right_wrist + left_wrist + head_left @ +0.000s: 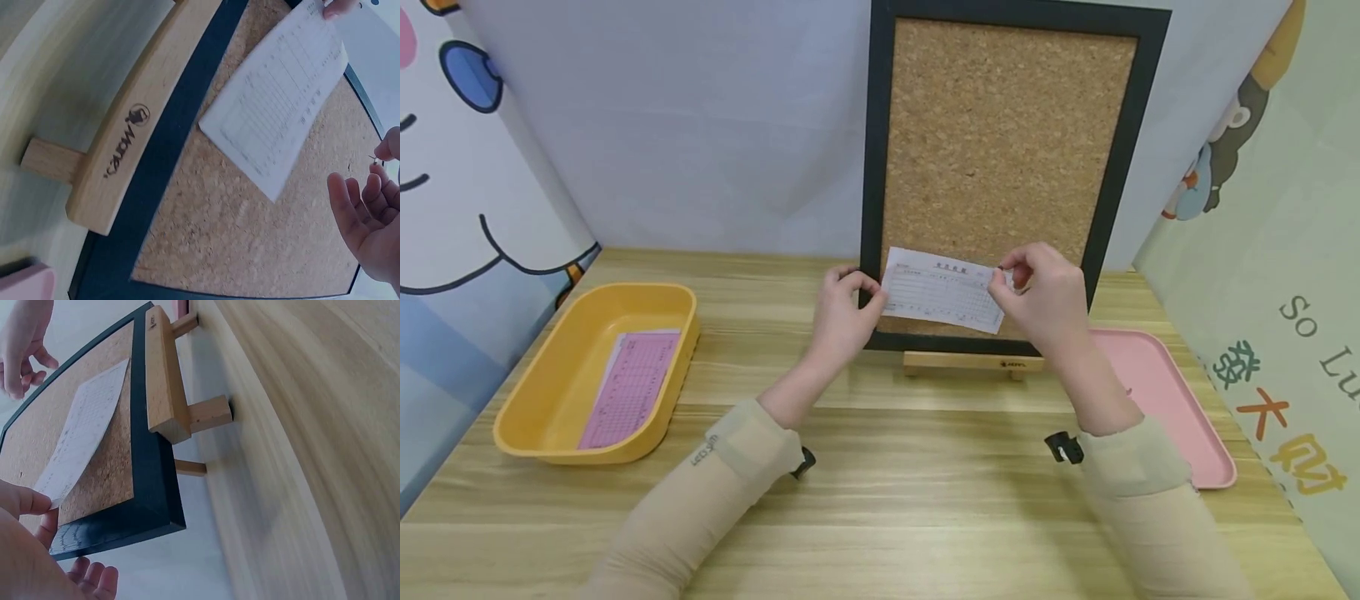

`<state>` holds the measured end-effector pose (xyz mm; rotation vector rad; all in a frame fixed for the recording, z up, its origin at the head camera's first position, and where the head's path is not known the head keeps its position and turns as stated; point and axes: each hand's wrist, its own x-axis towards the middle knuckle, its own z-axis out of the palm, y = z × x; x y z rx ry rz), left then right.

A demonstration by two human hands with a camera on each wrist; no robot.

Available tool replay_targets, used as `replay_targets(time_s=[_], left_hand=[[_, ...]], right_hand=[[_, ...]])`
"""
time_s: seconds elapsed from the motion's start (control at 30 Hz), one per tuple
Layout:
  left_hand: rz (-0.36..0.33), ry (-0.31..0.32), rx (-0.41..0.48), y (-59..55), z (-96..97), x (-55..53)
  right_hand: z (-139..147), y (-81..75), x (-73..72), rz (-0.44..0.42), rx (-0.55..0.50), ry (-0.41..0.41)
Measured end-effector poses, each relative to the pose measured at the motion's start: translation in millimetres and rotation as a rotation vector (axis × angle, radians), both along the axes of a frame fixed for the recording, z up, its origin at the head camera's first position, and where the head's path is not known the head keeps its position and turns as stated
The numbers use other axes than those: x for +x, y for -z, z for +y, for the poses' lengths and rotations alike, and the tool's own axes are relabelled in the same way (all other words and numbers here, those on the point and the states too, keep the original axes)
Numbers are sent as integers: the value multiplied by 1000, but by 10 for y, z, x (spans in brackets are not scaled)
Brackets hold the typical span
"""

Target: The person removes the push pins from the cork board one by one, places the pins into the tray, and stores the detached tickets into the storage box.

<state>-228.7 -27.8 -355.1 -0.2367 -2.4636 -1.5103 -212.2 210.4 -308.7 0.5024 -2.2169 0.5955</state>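
Note:
A white printed form slip (942, 287) lies across the lower part of a black-framed corkboard (1007, 133). My left hand (847, 312) pinches its left end between thumb and forefinger, next to the frame's left side. In the left wrist view the slip (87, 425) bows along its length. My right hand (1041, 292) is at the slip's right end, overlapping it in the head view. Between its thumb and forefinger it pinches a small pushpin (374, 160) with a thin metal point. In the right wrist view this hand is apart from the slip (275, 100).
The corkboard stands on a wooden easel ledge (973, 361). At the left, a yellow bin (520, 417) holds pink and white printed slips (632, 387). A pink tray (1180, 417) sits at the right, partly behind my right forearm. A pale wall backs the wooden table (925, 500).

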Motion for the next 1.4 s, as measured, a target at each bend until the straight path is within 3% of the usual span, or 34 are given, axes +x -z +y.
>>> replay_targets(time_s=[0.37, 0.53, 0.83, 1.1, 1.4], left_hand=[[37, -23, -61, -123, -175, 9], [98, -14, -83, -182, -265, 22], [183, -9, -189, -279, -398, 76], [255, -28, -265, -468, -550, 144], [265, -47, -292, -662, -733, 175]], right_hand=[[188, -143, 75, 58, 35, -14], [300, -267, 145, 98, 47, -5], [475, -393, 292, 68, 132, 23], [630, -510, 398, 50, 150, 81], [817, -546, 452, 50, 86, 113]])
